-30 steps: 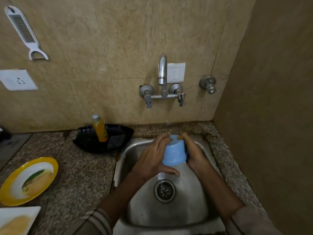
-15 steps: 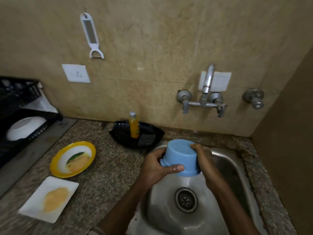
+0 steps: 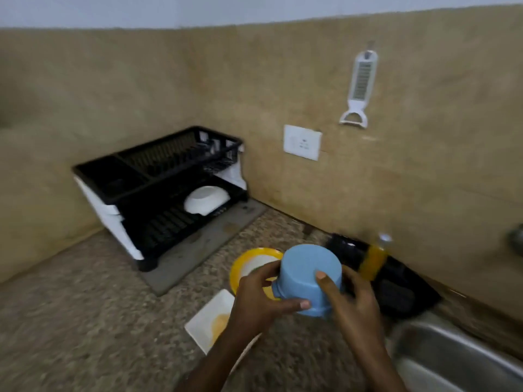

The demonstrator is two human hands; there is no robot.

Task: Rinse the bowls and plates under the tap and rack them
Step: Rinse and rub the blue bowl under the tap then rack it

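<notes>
A blue bowl (image 3: pixel 307 275) is held upside down above the counter, left of the sink (image 3: pixel 452 360). My left hand (image 3: pixel 260 304) grips its left side and rim. My right hand (image 3: pixel 351 304) grips its right side. Behind the bowl a yellow-rimmed plate (image 3: pixel 249 260) with food smears lies on the counter. A white square plate (image 3: pixel 210 321) with a yellow smear lies in front of it. The black two-tier dish rack (image 3: pixel 158 190) stands at the back left, with a white bowl (image 3: pixel 205 199) on its lower tier.
A grey mat (image 3: pixel 203 244) lies under the rack. A black tray (image 3: pixel 396 287) with an orange bottle (image 3: pixel 373 260) sits against the wall beside the sink. A wall socket (image 3: pixel 302 142) and a hanging white peeler (image 3: pixel 358 89) are on the tiled wall.
Both hands have carried the blue bowl out of the sink and leftward over the counter. The view has swung left; the tap is out of view and the dish rack is fully visible.
</notes>
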